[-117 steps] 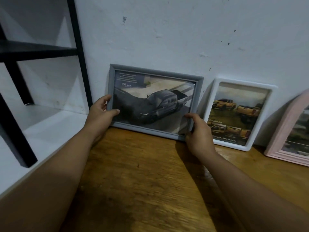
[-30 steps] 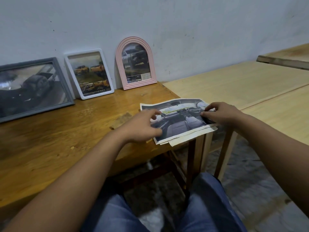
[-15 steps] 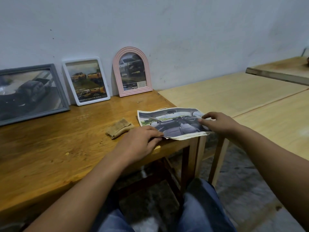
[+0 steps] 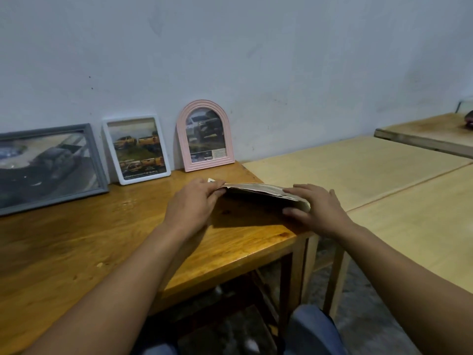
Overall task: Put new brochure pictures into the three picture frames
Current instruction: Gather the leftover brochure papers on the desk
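Observation:
Three picture frames lean on the wall at the back of the brown table (image 4: 76, 242): a grey one (image 4: 48, 167) at the left, a white one (image 4: 137, 149) in the middle, a pink arched one (image 4: 205, 135) to the right. Each shows a car picture. A thin stack of brochure pages (image 4: 258, 192) is lifted off the table's right end, seen nearly edge-on. My left hand (image 4: 194, 203) grips its left end. My right hand (image 4: 314, 208) grips its right end, fingers on top and thumb below.
Pale wooden tables (image 4: 358, 170) adjoin the brown table on the right, with another (image 4: 435, 134) further back. The white wall stands close behind the frames. My knees in jeans (image 4: 312, 331) sit under the table's front edge.
The brochure stack lay flat on the table's right corner under both hands; now both hands have lifted it and tilted it. The small brown scrap beside it is out of sight.

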